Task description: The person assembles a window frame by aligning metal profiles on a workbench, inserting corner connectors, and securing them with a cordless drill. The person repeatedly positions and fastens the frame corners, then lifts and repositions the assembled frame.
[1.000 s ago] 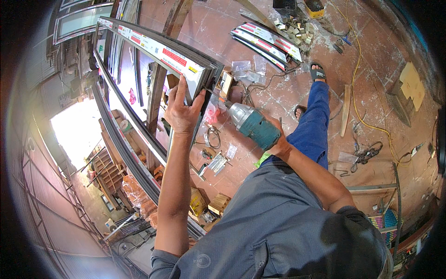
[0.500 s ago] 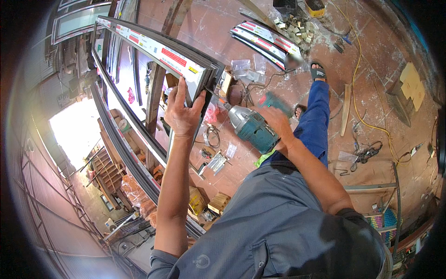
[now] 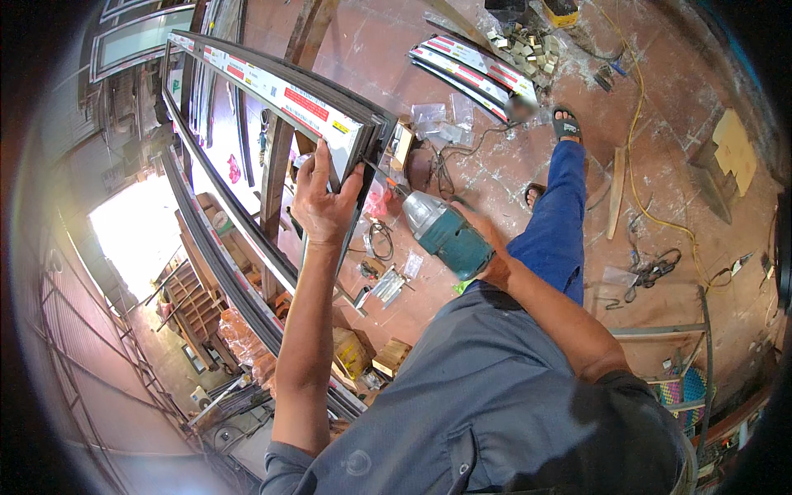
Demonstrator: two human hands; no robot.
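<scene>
My left hand (image 3: 323, 200) grips the lower corner of a dark metal frame (image 3: 307, 105) with white, red-printed film along its face. The thumb and fingers sit on either side of the corner. My right hand (image 3: 488, 247) is closed round a teal and grey power drill (image 3: 450, 235), though the grip is mostly hidden behind the drill body. A thin bit (image 3: 381, 172) runs from the drill's nose to the frame's corner edge, beside my left thumb. Whether the tip has entered the metal is too small to tell.
Film-covered profiles (image 3: 474, 70) lie on the tiled floor near metal offcuts (image 3: 528, 54). A yellow cord (image 3: 632, 148) and a wooden strip (image 3: 616, 194) lie to the right. More long profiles (image 3: 223, 256) lean at the left, near cardboard boxes (image 3: 390, 357) and a wooden post (image 3: 275, 173).
The drill has turned slightly in my right hand, and its teal part beyond the hand has gone out of sight. My left hand stays at the frame's corner.
</scene>
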